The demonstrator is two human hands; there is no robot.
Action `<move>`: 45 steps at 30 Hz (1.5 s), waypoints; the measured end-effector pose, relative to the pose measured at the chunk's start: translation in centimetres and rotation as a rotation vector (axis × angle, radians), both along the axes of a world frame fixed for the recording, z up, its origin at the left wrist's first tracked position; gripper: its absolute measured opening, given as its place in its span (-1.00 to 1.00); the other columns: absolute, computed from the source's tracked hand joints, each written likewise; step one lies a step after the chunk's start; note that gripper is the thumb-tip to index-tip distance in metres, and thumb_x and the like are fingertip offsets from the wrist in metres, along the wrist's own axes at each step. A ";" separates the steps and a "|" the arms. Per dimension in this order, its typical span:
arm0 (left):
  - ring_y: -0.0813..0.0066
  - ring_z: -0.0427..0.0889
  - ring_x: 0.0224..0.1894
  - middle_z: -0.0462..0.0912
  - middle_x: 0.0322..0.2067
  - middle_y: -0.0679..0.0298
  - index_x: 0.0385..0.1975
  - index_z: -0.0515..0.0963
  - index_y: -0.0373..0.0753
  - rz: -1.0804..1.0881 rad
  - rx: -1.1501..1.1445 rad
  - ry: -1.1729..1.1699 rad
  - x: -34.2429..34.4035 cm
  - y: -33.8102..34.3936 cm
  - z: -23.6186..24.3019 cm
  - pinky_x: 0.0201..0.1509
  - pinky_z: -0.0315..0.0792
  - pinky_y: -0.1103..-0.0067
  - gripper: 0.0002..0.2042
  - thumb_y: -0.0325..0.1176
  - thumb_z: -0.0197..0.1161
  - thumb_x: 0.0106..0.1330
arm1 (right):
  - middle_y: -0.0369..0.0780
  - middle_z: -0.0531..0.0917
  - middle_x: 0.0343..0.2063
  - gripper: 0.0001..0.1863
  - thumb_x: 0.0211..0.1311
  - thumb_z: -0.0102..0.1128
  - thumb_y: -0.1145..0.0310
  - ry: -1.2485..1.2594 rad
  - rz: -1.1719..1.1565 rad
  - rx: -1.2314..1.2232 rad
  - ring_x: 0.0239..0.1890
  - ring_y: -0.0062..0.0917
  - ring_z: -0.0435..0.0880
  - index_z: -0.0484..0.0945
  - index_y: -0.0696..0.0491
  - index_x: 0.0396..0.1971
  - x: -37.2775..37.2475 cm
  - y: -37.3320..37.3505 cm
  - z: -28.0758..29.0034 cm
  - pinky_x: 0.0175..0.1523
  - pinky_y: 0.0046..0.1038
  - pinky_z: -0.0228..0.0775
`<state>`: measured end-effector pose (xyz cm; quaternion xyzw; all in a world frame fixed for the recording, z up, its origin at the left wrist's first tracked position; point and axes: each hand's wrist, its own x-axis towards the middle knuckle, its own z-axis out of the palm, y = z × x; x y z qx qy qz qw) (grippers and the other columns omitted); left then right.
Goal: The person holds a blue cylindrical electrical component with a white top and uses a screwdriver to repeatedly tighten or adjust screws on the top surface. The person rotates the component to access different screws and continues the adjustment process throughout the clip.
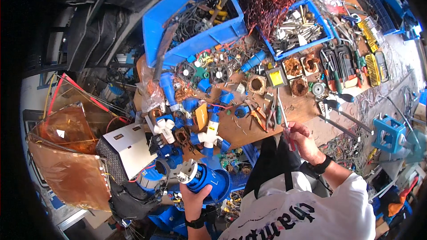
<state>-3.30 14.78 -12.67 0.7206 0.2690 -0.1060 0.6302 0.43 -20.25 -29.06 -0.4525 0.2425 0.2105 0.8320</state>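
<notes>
My left hand (192,202) is wrapped round a large blue industrial plug (219,186), held off the table's near edge. Its white inner piece with metal terminals faces up and left. Between the fingers of my right hand (307,144) is a screwdriver (292,144) with a clear red handle. The long shaft points away from me over the table and is apart from the plug. Just left of that shaft lie orange-handled pliers (258,118) and another pair of pliers (271,118). A white connector block with blue ends (211,137) sits beyond the plug.
Across the wooden table (296,106) are small parts and wires. A blue bin (195,42) and a blue tray of metal pieces (272,50) stand at the back. Hex keys (344,62) and a yellow brush (372,70) lie right. A blue stool (388,134) is on the floor.
</notes>
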 end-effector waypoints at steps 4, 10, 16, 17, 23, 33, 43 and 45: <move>0.24 0.61 0.13 0.56 0.16 0.08 0.38 0.23 -0.27 -0.052 0.034 -0.005 0.3 -0.3 0.5 0.26 0.47 0.33 -0.14 -0.36 0.55 0.05 | -0.32 0.59 -0.38 -0.71 0.32 0.07 0.54 0.076 0.046 -0.191 -0.42 -0.65 0.55 0.53 0.16 0.03 0.3 -1.4 -3.6 -0.33 -0.56 0.44; 0.30 0.61 0.10 0.55 0.14 0.14 0.36 0.26 -0.27 0.069 0.061 0.067 -1.1 0.7 -1.1 0.23 0.49 0.34 -0.14 -0.45 0.59 0.01 | -0.23 0.63 -0.44 -0.73 0.32 0.27 0.46 0.229 -0.056 -0.532 -0.67 -0.56 0.58 0.54 0.23 -0.04 -0.7 -1.5 -15.4 -0.61 -0.45 0.41; 0.28 0.58 0.14 0.52 0.17 0.14 0.37 0.25 -0.30 0.209 0.030 0.145 -3.3 1.5 -2.7 0.28 0.46 0.34 -0.12 -0.53 0.58 -0.01 | -0.19 0.57 -0.46 -0.74 0.19 0.32 0.49 -0.080 -0.057 -0.894 -0.50 -0.44 0.58 0.55 0.15 -0.12 -0.9 -0.2 -21.5 -0.39 -0.34 0.47; 0.24 0.59 0.13 0.52 0.18 0.08 0.39 0.22 -0.30 0.203 0.106 0.175 -3.6 1.4 -2.9 0.25 0.50 0.31 -0.12 -0.51 0.56 0.01 | -0.19 0.56 -0.46 -0.73 0.17 0.32 0.50 -0.110 -0.051 -1.007 -0.43 -0.40 0.60 0.54 0.14 -0.13 -0.5 0.0 -21.7 -0.31 -0.31 0.49; 0.25 0.58 0.14 0.50 0.18 0.10 0.38 0.23 -0.31 0.253 0.086 0.201 -4.3 1.4 -3.3 0.27 0.48 0.33 -0.09 -0.49 0.61 -0.01 | -0.09 0.53 -0.17 -0.58 0.15 0.31 0.52 -0.190 0.198 -1.138 -0.12 -0.14 0.57 0.47 0.05 0.03 1.2 1.2 -19.9 -0.02 -0.20 0.48; 0.16 0.59 0.18 0.54 0.18 -0.03 0.37 0.23 -0.31 0.271 0.021 0.142 -4.1 1.3 -2.7 0.27 0.50 0.28 -0.10 -0.51 0.61 -0.03 | -0.05 0.47 0.00 -0.43 0.07 0.36 0.48 -0.187 0.585 -1.361 0.07 -0.08 0.55 0.41 -0.06 0.13 3.6 2.9 -17.5 0.07 -0.14 0.51; 0.09 0.64 0.11 0.55 0.18 -0.09 0.40 0.19 -0.30 0.181 0.070 0.107 -3.9 1.7 -2.7 0.18 0.57 0.22 -0.08 -0.39 0.61 0.02 | 0.02 0.62 -0.04 -0.44 0.09 0.37 0.34 0.012 0.380 -1.261 -0.02 -0.11 0.66 0.37 0.15 0.08 5.2 2.5 -17.5 0.08 -0.18 0.52; 0.18 0.62 0.12 0.55 0.16 0.00 0.35 0.26 -0.31 0.227 0.024 0.096 -3.8 1.6 -2.3 0.23 0.52 0.28 -0.13 -0.47 0.61 -0.01 | 0.04 0.64 -0.07 -0.47 0.12 0.31 0.31 0.083 0.392 -1.148 -0.09 -0.15 0.70 0.39 0.18 0.07 5.6 2.0 -16.3 0.04 -0.22 0.54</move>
